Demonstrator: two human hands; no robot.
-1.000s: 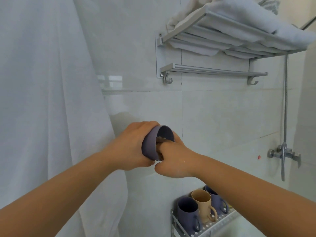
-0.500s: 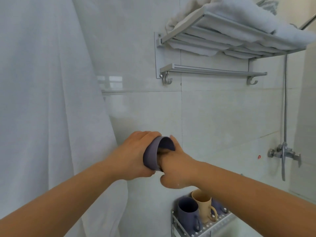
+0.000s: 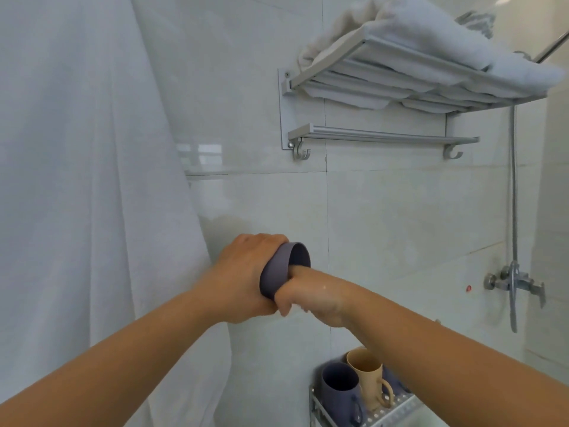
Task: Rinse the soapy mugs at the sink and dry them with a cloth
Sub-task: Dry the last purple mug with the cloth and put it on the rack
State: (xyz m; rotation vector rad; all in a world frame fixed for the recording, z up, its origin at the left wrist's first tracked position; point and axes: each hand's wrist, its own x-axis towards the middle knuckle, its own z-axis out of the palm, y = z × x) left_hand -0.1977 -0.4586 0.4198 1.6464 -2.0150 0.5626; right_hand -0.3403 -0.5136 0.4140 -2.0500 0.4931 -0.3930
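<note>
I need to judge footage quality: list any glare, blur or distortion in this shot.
Head view: soft, even daylight; window glare on the wall tile; wide-angle bending of the towel rack near the edge; right hand slightly motion-blurred at the purple mug; left hand sharp.

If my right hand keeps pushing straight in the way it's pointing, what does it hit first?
Most likely the inside bottom of the purple mug: the right hand is already reaching into its mouth, and the left hand grips the mug from behind. Depth inside is hidden.
</note>
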